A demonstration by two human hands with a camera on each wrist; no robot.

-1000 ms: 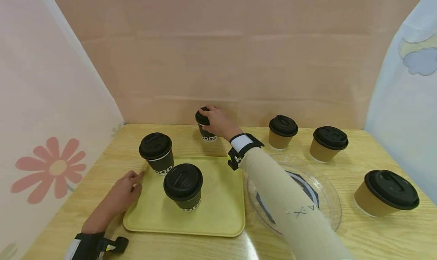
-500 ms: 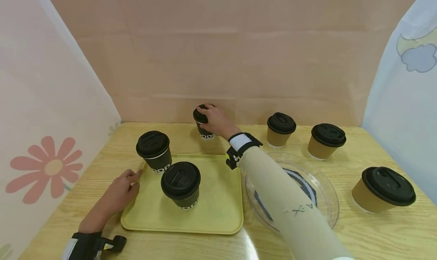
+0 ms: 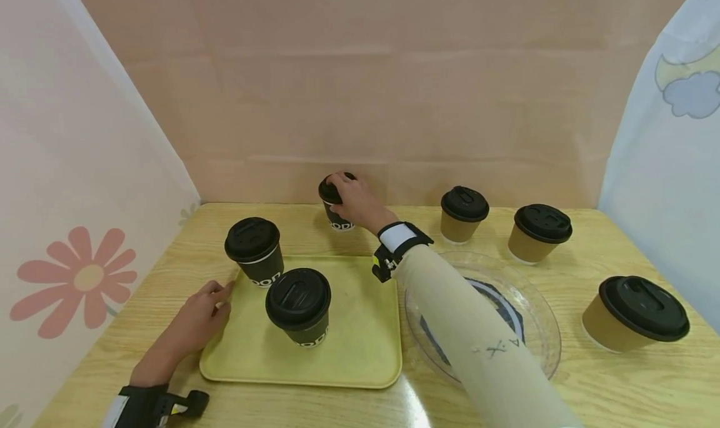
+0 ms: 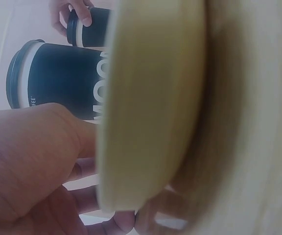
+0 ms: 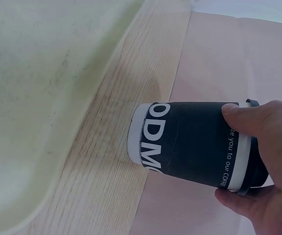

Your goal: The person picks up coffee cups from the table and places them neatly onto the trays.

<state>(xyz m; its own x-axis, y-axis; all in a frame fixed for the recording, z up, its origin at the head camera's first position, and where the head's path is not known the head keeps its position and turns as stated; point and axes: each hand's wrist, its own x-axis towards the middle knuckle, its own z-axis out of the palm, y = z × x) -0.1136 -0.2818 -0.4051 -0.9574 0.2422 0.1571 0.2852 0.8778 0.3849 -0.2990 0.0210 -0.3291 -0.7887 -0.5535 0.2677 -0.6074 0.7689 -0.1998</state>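
Observation:
My right hand (image 3: 360,203) holds a black paper coffee cup (image 5: 190,142) by its lid and upper side, near the back wall behind the tray. Thumb and fingers sit on opposite sides of it in the right wrist view. Whether its base touches the table is hard to tell. A yellow tray (image 3: 365,328) lies in front, and my left hand (image 3: 197,318) pinches its left rim. Upright on the tray are two more lidded black cups, one cup (image 3: 261,265) at the back left corner and another cup (image 3: 306,334) nearer the middle.
Right of the tray lies a clear round plate (image 3: 548,334) with a dark pattern, partly under my right forearm. Beyond it stand three brown lidded cups: a back cup (image 3: 460,227), a middle cup (image 3: 531,243) and a front right cup (image 3: 613,325). Paper sheets wall the table.
The fingers of my right hand shift slightly on the black cup's lid. The cups, the tray and my left hand stay in place; the head view moves a little.

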